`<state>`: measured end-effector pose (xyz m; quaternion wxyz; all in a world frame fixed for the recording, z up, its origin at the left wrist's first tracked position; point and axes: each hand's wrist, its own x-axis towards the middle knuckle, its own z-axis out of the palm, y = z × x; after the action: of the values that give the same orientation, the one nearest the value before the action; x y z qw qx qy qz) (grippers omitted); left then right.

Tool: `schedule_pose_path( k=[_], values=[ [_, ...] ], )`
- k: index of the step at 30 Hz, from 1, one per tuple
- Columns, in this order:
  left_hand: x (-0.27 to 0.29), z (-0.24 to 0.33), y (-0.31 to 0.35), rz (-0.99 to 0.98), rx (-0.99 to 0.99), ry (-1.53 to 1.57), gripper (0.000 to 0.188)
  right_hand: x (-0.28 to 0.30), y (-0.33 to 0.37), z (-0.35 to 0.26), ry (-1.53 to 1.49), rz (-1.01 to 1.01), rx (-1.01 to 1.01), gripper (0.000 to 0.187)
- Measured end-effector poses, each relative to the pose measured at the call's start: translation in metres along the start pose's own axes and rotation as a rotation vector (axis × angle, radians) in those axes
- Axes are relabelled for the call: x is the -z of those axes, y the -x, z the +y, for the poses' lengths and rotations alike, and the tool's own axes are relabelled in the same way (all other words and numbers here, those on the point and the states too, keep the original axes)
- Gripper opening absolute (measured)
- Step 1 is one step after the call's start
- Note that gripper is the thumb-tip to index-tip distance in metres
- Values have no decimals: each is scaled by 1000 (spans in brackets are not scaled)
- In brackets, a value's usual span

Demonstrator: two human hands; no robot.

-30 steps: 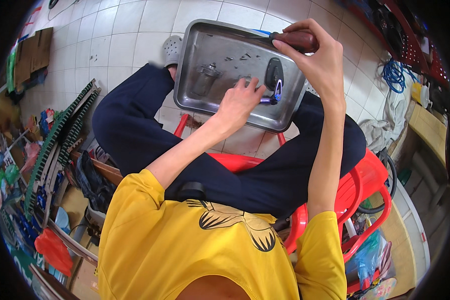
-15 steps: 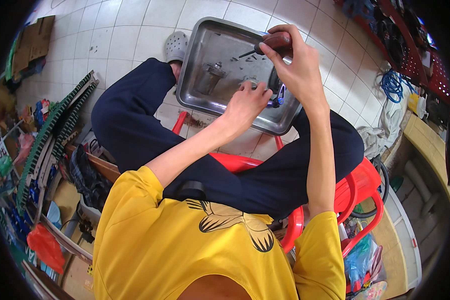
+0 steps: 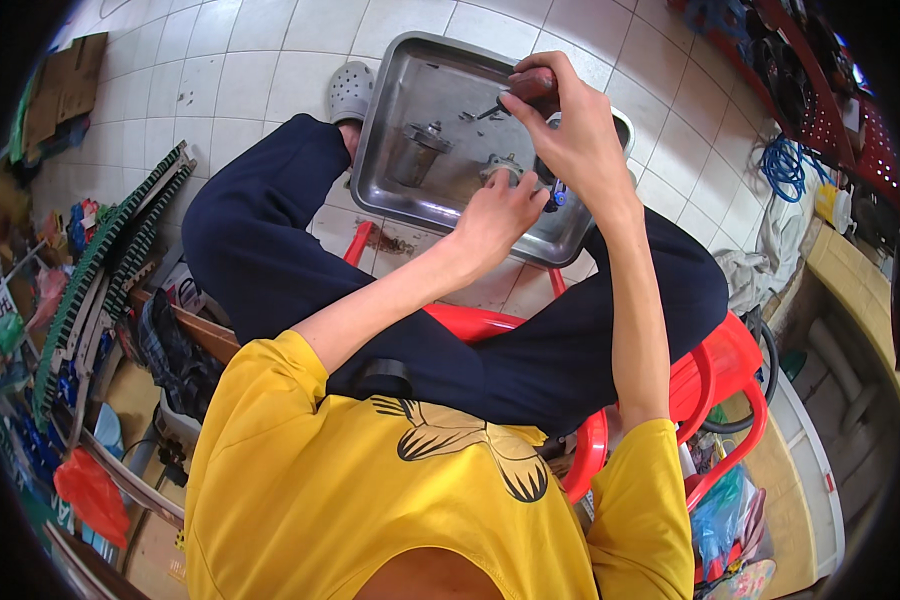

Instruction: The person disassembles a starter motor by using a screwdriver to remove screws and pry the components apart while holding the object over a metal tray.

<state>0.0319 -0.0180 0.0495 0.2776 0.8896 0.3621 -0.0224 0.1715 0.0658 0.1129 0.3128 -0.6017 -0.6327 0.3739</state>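
Note:
My right hand (image 3: 590, 140) is wrapped round the red handle of a screwdriver (image 3: 536, 84). Its dark shaft points left and down over a metal tray (image 3: 362, 150). My left hand (image 3: 497, 212) reaches over the tray's near side with fingers curled together, at a small dark part with blue on it (image 3: 559, 193). What its fingertips grip is hidden. Just beyond those fingers lies a greyish metal part (image 3: 503, 163). A cylindrical metal motor-like body (image 3: 418, 153) stands in the tray's left half. Several small dark pieces (image 3: 498, 114) lie near the far side.
The tray is between my knees, above a tiled floor (image 3: 255, 70). A red plastic chair (image 3: 735, 365) is under me. Green-and-black strips (image 3: 105, 270) and clutter fill the left side. A coil of blue cable (image 3: 785, 168) hangs by a red perforated rack (image 3: 875, 150) at right.
My right hand and the screwdriver have shifted slightly left. My left hand has moved a little to the right and down, and the blue part has turned or shifted.

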Motion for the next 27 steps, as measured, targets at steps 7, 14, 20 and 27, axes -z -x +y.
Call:
schedule_pose_path(
  k=[7, 14, 20, 27],
  values=[
    [1, 1, 0, -20, -11, 31, 52, 0, 0, -2, 1, 0, 9, 27],
    [1, -1, 0, 23, -30, 2, 53, 0, 0, -3, 4, -14, -7, 28],
    [4, -2, 1, 8, -14, 38, 50, 4, -2, -1, -14, 17, 23, 30],
    [1, 0, 5, 12, 43, 103, 58, 14, -7, 1, -53, 191, 73, 30]
  ],
)
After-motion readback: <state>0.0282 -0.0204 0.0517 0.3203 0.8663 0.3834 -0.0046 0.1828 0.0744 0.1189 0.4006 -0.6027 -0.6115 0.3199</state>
